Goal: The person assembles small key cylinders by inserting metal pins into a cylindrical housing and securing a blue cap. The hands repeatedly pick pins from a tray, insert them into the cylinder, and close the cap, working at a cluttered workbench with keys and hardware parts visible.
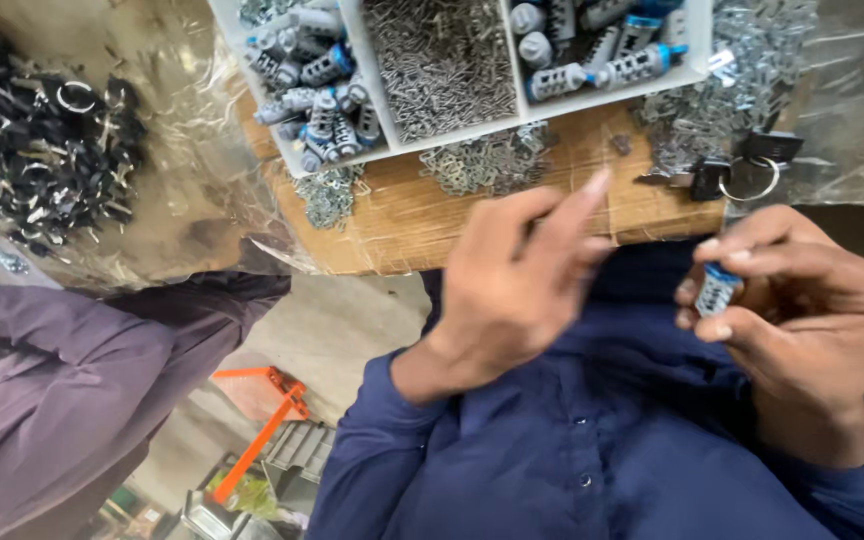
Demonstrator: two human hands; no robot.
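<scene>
In the head view, a small silver ribbed cylinder with a blue cap was held in the right hand, clamped between the thumb below and the fingertips above, in front of the dark blue shirt and well clear of the bench. The left hand was raised just beside it, apart from it, with the forefinger stretched out and the other fingers curled toward the thumb. Whether a small piece was pinched there could not be told.

Beyond the hands, a white divided plastic tray was set on a brown wooden board. More blue-capped cylinders were heaped in its left compartment and a mass of fine grey metal pins in the middle one. Loose flat metal stampings were scattered at the tray's near edge, and black-headed keys on a steel ring were laid to the right. A clear bag of black keys with rings was seen at the far left, and a purple sleeve of another person below it.

The step in hand was judged to be the working of one cylinder, held steady for the free hand. The next move would call for the left fingertips to be brought squarely to the cylinder's end while the right-hand pinch was kept firm
</scene>
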